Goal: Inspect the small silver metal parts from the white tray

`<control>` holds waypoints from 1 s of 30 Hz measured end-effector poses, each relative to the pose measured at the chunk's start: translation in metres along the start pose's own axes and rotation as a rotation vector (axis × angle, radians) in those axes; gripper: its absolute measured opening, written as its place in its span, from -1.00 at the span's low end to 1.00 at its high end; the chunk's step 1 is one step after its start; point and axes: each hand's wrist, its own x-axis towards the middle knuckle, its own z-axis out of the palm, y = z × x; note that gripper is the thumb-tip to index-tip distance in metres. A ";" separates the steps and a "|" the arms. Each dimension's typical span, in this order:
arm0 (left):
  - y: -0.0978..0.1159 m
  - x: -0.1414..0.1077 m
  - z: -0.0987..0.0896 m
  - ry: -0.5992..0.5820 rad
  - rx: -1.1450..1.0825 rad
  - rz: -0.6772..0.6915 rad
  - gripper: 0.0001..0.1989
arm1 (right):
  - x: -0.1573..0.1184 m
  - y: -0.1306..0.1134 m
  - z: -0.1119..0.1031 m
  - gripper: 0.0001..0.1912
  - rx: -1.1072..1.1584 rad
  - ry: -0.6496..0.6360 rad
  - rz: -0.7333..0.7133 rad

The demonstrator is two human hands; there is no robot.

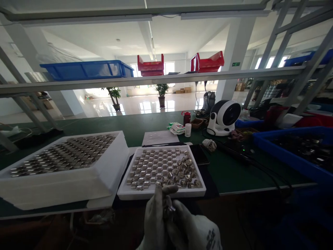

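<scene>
Both my hands wear white gloves and meet low in the middle, in front of a white foam tray. Small shiny metal cylinders fill the tray, in neat rows at left and in a loose heap at right. My left hand is closed around one such metal cylinder, its fingers pointing up at the tray's near edge. My right hand pinches the same part from the right. Fingers partly cover the cylinder, and its details are too dark to make out.
At left stands a stack of white foam trays topped with cylinder rows. A white fan, a small white bottle and a dark flat device lie behind and right. A blue bin holds dark parts. Overhead runs a shelf.
</scene>
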 end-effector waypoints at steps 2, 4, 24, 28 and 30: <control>0.012 0.007 0.002 -0.142 0.103 0.063 -0.40 | 0.008 0.010 -0.010 -0.57 0.166 0.033 -0.020; 0.026 0.024 0.010 -0.356 0.286 0.179 -0.43 | 0.015 0.024 -0.019 -0.59 0.296 0.015 0.008; 0.057 0.230 0.111 -0.681 0.842 0.260 -0.75 | 0.092 0.155 -0.048 -0.53 0.183 -0.045 0.568; 0.087 0.196 0.077 -0.659 0.567 0.173 -0.74 | 0.143 0.157 -0.037 -0.58 -0.027 -0.168 0.560; 0.094 0.172 0.060 -0.671 0.442 0.150 -0.67 | 0.166 0.156 -0.029 -0.60 -0.127 -0.227 0.556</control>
